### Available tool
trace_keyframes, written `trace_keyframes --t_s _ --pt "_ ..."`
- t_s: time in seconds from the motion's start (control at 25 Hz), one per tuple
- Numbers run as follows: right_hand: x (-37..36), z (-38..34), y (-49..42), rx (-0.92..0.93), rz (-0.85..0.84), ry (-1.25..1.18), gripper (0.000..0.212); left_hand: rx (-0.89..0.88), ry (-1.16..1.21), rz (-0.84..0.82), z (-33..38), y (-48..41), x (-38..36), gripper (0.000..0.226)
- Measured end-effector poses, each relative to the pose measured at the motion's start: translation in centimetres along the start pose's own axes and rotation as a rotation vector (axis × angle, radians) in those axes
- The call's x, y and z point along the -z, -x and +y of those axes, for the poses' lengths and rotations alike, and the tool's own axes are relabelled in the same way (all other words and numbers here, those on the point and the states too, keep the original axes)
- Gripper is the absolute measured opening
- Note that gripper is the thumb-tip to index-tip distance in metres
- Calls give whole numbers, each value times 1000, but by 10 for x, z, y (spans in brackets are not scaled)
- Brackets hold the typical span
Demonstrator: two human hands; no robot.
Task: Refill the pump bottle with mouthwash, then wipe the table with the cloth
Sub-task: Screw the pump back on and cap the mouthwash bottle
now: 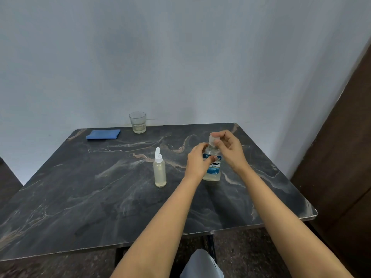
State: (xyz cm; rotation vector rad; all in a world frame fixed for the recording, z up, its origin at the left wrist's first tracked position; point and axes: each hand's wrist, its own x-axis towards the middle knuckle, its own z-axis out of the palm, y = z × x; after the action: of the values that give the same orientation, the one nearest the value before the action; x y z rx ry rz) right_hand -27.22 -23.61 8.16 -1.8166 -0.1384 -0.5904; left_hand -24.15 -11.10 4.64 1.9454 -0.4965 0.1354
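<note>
Desk (100, 187) surface, dark with pale marble veins, fills the middle and lower frame and stands against a pale blue-grey wall (180, 57). A dark brown wooden panel (345, 157) runs down the right edge, and a grey-clad knee (202, 265) shows at the bottom centre, below the desk's near edge. Toward the upper left of the desk lies a folded blue cloth (103, 134), flat and well apart from the bottles, with a clear glass (137, 122) upright just to its right, at the far edge by the wall. The pump bottle (159, 173) stands upright at the centre of the frame, its white top (158, 155) raised, near the hands but touched by neither. Right of it the mouthwash bottle (213, 171) stands upright on the desk, half hidden by both hands. The left grip (197, 162) wraps the body from the left, thumb across the blue label and covering its first letters, while the right grip (228, 151) reaches in from the right and pinches the translucent cap (212, 139) at the neck. Whether that cap is screwed tight or loose cannot be told. As for contents: the pump bottle holds pale yellowish liquid through most of its body, the mouthwash bottle shows a pale liquid below its label — its level higher up is hidden by label and fingers — and the glass holds a shallow layer of pale liquid at the bottom.
</note>
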Motion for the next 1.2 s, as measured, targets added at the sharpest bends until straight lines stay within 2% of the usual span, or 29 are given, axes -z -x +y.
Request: trace_keyframes --t_s 0.08,0.2,0.36,0.44,0.52,0.64,0.68,0.76,0.92,1.04,1.2 --pt "1 -1 2 -7 10 23 16 9 -3 -3 0 -1 -1 45" --pt "5 -5 3 -37 36 162 39 18 -4 3 0 -1 -2 42" --pt "6 -10 0 -49 71 393 28 48 8 -7 2 -2 0 46" --pt "17 -17 -6 14 46 559 27 55 12 -3 3 -2 0 47" --pt "30 -27 -17 162 -126 706 18 54 15 3 3 -1 -1 47" --pt "36 -48 -40 204 -625 887 38 74 15 30 5 1 -2 46" --pt "35 -53 -47 192 -718 967 38 85 12 42 7 2 -3 45" --pt "31 -59 -58 193 -777 1065 33 99 -4 60 10 5 -3 45" --pt "31 -61 -62 258 -797 1124 9 99 -86 80 15 10 -6 42" --pt "24 -52 -57 259 -722 1237 28 97 -123 123 16 13 -9 43" --pt "10 -38 -46 292 -486 1379 36 104 -149 127 19 13 -10 44"
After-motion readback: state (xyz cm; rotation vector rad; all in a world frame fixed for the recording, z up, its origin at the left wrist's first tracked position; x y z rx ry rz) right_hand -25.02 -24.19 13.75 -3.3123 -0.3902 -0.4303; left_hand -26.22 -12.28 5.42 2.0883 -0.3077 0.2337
